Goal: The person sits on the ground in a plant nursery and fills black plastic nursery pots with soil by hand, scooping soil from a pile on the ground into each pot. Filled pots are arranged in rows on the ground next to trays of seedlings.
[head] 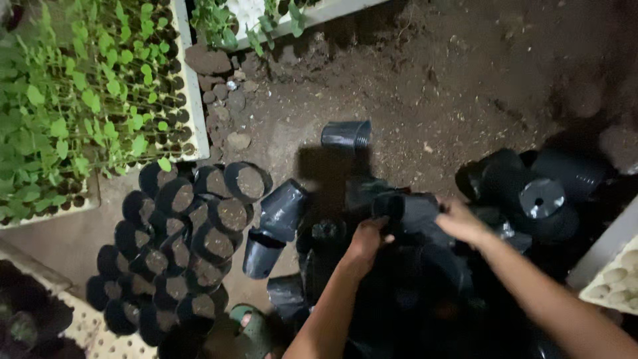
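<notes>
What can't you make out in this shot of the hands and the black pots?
Head view only:
- Left hand and right hand: both grip a black pot; the fingers merge with it in shadow, so the exact grip is unclear.
- Dark heap of pots below the hands: individual pots cannot be separated in the darkness.
- Green sandal: cut off by the bottom edge.
- Seedling tray: runs off the left edge.

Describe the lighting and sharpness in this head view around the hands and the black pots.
Head view: a light from above leaves the seedling tray bright and sharp; the black pot held by the left hand and right hand merges into deep shadow; the right edge falls dark, and the filled pots look slightly soft.
</notes>
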Available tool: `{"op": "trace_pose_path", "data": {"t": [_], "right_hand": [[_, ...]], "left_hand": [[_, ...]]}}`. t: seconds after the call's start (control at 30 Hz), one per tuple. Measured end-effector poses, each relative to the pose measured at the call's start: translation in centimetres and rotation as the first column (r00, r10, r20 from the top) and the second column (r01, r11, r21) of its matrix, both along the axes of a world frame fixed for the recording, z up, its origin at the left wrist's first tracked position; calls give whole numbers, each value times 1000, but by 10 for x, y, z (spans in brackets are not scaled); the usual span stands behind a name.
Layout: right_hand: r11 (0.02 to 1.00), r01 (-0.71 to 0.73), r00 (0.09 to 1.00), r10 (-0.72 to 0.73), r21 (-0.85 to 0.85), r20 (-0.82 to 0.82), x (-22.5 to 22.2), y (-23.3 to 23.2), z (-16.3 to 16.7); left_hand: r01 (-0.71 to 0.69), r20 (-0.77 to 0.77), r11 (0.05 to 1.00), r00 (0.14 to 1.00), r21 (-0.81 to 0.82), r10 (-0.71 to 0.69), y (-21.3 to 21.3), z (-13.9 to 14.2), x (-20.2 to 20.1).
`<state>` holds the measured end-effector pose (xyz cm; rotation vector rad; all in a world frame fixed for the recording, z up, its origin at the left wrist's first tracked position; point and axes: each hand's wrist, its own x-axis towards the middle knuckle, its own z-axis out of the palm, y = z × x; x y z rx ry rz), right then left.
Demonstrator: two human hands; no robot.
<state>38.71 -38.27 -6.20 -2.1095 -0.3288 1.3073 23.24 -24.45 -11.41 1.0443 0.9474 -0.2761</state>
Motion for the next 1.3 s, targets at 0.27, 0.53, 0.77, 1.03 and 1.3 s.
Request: {"op": "trace_pose_path", "data": {"t": [0.27,0.53,0.77,1.03,1.3], "right_hand": [[894,-370,907,407,252,-112,-55,24,15],[921,-259,639,-64,292,767,-45,48,4],[754,-653,546,538,-76,643,-32,71,-15],[869,-465,169,274,-169,947,16,77,-27],[920,0,722,-271,391,637,18,50,-16]], "left_hand": [[-322,159,933,941,159,298,40,-16,13],[-195,13,808,974,556,226,32,-17,-11],[-31,-6,555,998,831,65,25,-5,-23],[227,-174,385,970,895,-168,26,-2,3],[-28,92,451,989,892,-120,11,-6,27]]}}
